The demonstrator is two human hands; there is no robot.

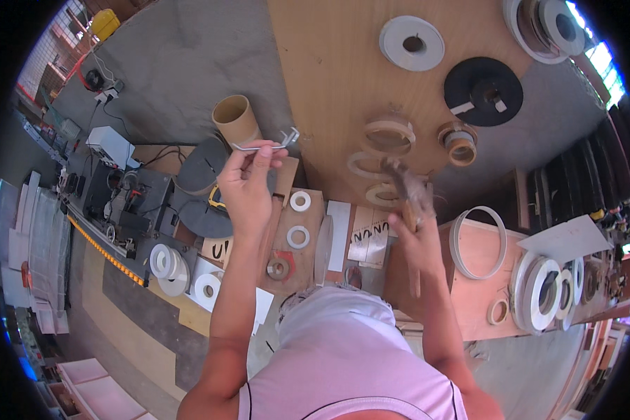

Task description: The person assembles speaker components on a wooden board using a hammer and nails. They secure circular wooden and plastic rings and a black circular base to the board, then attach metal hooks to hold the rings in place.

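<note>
My left hand [248, 185] is raised in front of the wall, thumb and fingers pinched on a small silver metal hook [291, 137]. The hook's bent, pronged end points right, and its thin rod passes out left of the fingers. To the right, my right hand [421, 241] is closed around a hammer [414, 283] with a wooden handle; its dark head is up near the wall panel and smeared by motion. Just beyond the head, rings of edge-banding tape [389, 136] hang on the wood panel [329, 70]. Behind my left hand stands a brown cardboard tube [234, 112].
A white roll [411, 43] and a black reel [483, 91] hang higher on the panel. Below right, a wooden box [434, 287] has a large pale ring [479, 242] against it. Several rolls and a dark machine [136, 203] stand at left.
</note>
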